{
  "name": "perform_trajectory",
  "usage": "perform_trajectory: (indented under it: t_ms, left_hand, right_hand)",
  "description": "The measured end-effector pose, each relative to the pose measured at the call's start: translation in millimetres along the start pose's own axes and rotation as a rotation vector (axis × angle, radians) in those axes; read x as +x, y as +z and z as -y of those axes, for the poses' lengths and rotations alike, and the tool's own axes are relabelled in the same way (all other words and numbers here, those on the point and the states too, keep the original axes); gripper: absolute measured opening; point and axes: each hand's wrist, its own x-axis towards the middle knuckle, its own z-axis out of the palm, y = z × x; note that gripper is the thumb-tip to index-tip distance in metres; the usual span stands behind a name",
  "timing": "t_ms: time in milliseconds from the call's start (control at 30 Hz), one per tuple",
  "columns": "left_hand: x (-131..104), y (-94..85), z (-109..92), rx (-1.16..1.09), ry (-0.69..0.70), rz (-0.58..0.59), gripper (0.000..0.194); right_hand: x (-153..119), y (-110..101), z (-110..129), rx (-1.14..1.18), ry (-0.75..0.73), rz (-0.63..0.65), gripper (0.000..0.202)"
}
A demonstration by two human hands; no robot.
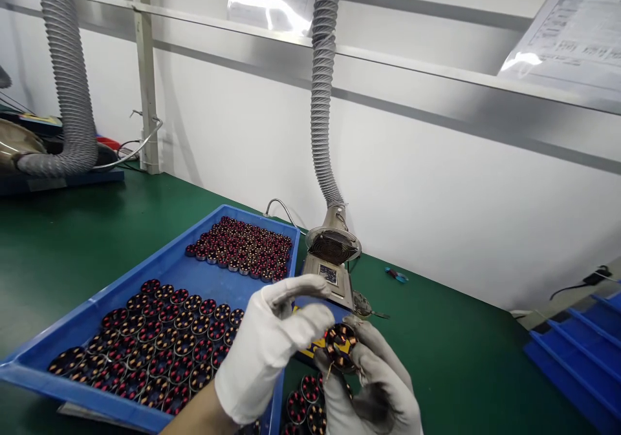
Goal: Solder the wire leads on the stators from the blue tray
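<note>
In white gloves, both hands are at the lower middle of the head view. My right hand (373,377) grips a small motor stator (341,346), a ring wound with copper coils, between its thumb and fingers. Thin wire ends stick out below the ring. Just left of it is my left hand (276,338), its thumb and index finger apart and no object visible between them. The left thumb tip is close to the stator; whether they touch, I cannot tell. More wound stators (303,399) lie beneath the hands, partly hidden.
A blue tray (194,280) with many stators in two groups covers the left of the green table (466,338). Behind my hands stands a solder pot (332,276) under an exhaust hose (323,99). Small cutters (396,275) lie farther right. Blue bins (582,351) occupy the right edge.
</note>
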Motion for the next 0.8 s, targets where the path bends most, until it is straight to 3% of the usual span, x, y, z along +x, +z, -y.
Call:
perform_trajectory:
  t_ms: [67, 167, 300, 467, 567, 667, 800]
  left_hand:
    - [-1.7, 3.1, -4.6, 0.075, -0.082, 0.037, 0.032]
    - [-3.4, 8.8, -8.8, 0.157, -0.128, -0.013, 0.021]
    - [-0.9, 6.5, -6.6, 0.218, -0.111, -0.003, 0.016]
    - [4.8, -3.5, -3.3, 0.105, 0.012, -0.061, 0.027]
    - [2.9, -1.9, -7.3, 0.173, -0.017, 0.043, 0.030]
    - [-0.9, 3.3, -10.6, 0.314, -0.073, 0.203, 0.009]
    - [1.3, 0.8, -6.8, 0.265, -0.072, 0.150, 0.013]
  right_hand:
    - [-0.5, -0.2, 1.1, 0.006, 0.024, 0.004, 0.039]
    - [-0.5, -1.5, 3.3, -0.019, 0.032, 0.012, 0.038]
    - [-0.2, -5.8, 4.1, -0.017, 0.078, 0.050, 0.040]
    - [-1.5, -9.0, 3.2, 0.043, 0.134, 0.088, 0.038]
    - [-2.7, -10.5, 3.1, 0.032, 0.164, 0.086, 0.037]
    - [-3.5, -11.5, 4.0, 0.020, 0.219, 0.142, 0.038]
    - [-2.1, -5.9, 6.9, 0.060, 0.171, 0.114, 0.035]
